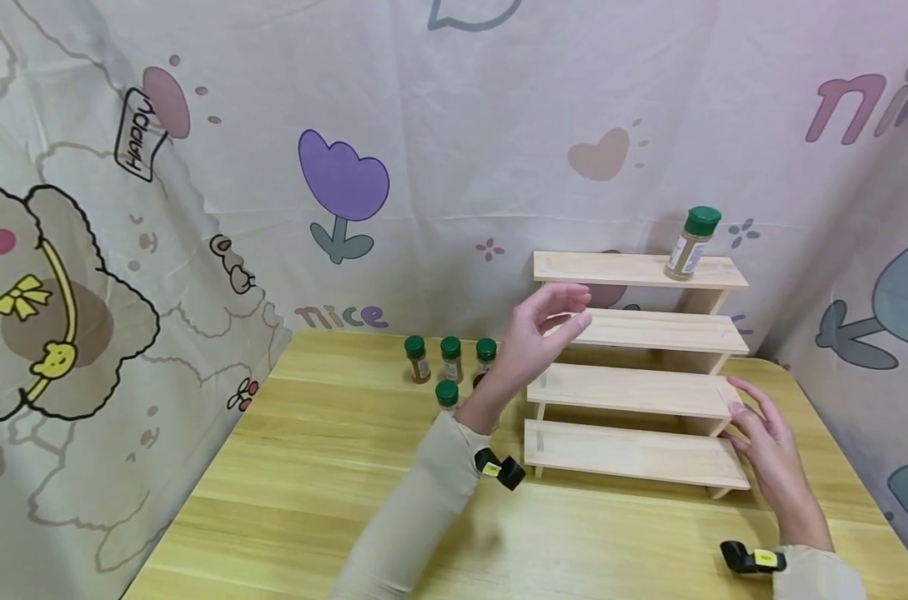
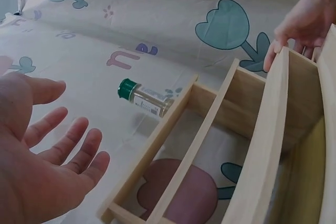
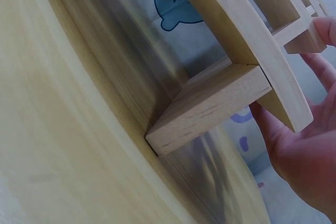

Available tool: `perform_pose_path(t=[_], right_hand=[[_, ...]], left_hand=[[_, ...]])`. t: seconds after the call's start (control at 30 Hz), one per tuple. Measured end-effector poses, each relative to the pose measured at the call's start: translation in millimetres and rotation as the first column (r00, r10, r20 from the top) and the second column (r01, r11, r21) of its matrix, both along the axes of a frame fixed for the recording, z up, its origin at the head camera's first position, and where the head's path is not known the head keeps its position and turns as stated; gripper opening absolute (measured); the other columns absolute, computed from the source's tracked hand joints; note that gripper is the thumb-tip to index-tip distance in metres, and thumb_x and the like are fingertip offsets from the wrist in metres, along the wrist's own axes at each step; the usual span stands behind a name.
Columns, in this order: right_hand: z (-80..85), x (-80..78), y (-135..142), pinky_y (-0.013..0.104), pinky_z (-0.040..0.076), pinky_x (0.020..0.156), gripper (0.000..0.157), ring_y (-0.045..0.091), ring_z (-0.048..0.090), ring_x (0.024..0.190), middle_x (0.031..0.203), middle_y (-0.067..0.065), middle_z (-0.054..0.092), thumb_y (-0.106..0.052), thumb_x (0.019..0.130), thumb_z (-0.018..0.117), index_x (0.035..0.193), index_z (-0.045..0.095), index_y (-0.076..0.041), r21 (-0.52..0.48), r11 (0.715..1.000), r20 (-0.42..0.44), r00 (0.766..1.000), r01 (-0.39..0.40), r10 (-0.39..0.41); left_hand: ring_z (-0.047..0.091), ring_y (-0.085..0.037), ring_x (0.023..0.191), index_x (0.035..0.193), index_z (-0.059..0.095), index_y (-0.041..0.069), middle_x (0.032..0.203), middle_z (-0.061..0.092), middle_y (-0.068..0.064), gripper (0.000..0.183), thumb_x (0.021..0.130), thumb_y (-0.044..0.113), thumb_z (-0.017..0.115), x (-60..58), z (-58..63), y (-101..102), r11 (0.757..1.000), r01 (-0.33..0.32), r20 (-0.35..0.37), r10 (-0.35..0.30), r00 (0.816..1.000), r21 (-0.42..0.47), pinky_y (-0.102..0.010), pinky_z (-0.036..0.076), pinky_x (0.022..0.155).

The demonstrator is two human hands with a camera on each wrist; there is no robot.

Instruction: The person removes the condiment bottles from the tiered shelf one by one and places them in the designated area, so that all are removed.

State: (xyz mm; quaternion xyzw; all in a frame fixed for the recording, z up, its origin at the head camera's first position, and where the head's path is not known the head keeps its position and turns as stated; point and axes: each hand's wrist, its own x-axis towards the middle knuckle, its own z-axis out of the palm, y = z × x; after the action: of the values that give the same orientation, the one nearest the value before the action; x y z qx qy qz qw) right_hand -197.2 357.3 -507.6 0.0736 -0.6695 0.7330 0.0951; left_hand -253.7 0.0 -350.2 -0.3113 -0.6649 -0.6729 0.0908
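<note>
My left hand [image 1: 536,337] is raised at the left side of a pale wooden tiered shelf [image 1: 634,390]. Its fingers are loosely bent, with nothing in them; the left wrist view shows the palm [image 2: 42,182] apart from the shelf. My right hand [image 1: 770,446] grips the shelf's right end at the lower tiers, thumb and fingers at the board ends [image 3: 286,93]. On the top tier, toward the right, a spice jar [image 1: 692,243] with a green cap stands upright. That jar [image 2: 144,98] also shows beyond the left fingers.
Several green-capped spice jars [image 1: 451,360] stand on the wooden table [image 1: 288,475] left of the shelf, partly hidden by my left forearm. A printed cloth [image 1: 438,167] hangs behind and beside the table.
</note>
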Motion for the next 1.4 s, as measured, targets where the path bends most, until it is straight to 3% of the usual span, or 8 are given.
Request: perform_pose_path(t=[0.2, 0.57, 0.93, 1.17, 1.4], right_hand=[[0.7, -0.3, 0.6, 0.014, 0.054, 0.082, 0.048, -0.002, 0.061, 0.11, 0.129, -0.008, 0.054, -0.009, 0.11, 0.044, 0.158, 0.039, -0.014, -0.005, 1.0, -0.01, 1.0, -0.009, 0.009], [0.8, -0.8, 2.1, 0.013, 0.054, 0.081, 0.048, -0.004, 0.061, 0.109, 0.129, -0.01, 0.053, -0.012, 0.11, 0.045, 0.158, 0.04, -0.016, 0.014, 1.0, 0.001, 1.0, 0.004, -0.004], [0.0, -0.8, 0.5, 0.014, 0.054, 0.08, 0.048, -0.004, 0.062, 0.108, 0.129, -0.011, 0.053, -0.011, 0.11, 0.046, 0.157, 0.04, -0.016, 0.006, 1.0, 0.017, 1.0, -0.001, 0.001], [0.3, -2.0, -0.7, 0.013, 0.054, 0.08, 0.049, -0.005, 0.06, 0.108, 0.129, -0.012, 0.052, -0.012, 0.11, 0.045, 0.158, 0.039, -0.018, 0.027, 1.0, 0.037, 0.999, 0.01, -0.011], [0.3, -1.9, 0.3, 0.013, 0.054, 0.08, 0.048, -0.005, 0.061, 0.107, 0.127, -0.013, 0.054, -0.011, 0.11, 0.046, 0.157, 0.04, -0.018, 0.002, 1.0, 0.04, 0.999, 0.016, -0.016]], left_hand=[[0.064, -0.01, 0.106, 0.129, 0.063, 0.002, 0.119, 0.069, -0.007, 0.032, 0.098, 0.01, 0.07, -8.5, 11.0, 13.5, 1.0, -0.031, -0.006, 0.031, 1.0, -0.002, -0.028, 0.052, 0.1], [0.064, -0.006, 0.108, 0.133, 0.061, 0.007, 0.128, 0.065, -0.014, 0.038, 0.097, 0.012, 0.072, -29.0, 37.1, 47.1, 1.0, -0.007, 0.064, 0.009, 0.998, -0.027, -0.021, 0.052, 0.097], [0.063, 0.0, 0.1, 0.135, 0.062, 0.012, 0.119, 0.067, 0.006, 0.042, 0.095, 0.015, 0.075, -50.5, 45.4, 80.4, 0.999, -0.033, 0.12, 0.037, 0.992, -0.028, -0.018, 0.056, 0.08], [0.062, -0.002, 0.104, 0.134, 0.064, 0.017, 0.119, 0.067, 0.011, 0.041, 0.094, 0.02, 0.077, -56.5, 54.1, 94.6, 0.995, -0.07, 0.151, 0.08, 0.985, -0.069, -0.016, 0.054, 0.08], [0.062, -0.006, 0.112, 0.138, 0.061, 0.018, 0.128, 0.066, 0.005, 0.045, 0.095, 0.023, 0.076, -66.2, 60.8, 108.0, 0.989, -0.075, 0.169, 0.096, 0.981, -0.127, -0.014, 0.049, 0.085]])
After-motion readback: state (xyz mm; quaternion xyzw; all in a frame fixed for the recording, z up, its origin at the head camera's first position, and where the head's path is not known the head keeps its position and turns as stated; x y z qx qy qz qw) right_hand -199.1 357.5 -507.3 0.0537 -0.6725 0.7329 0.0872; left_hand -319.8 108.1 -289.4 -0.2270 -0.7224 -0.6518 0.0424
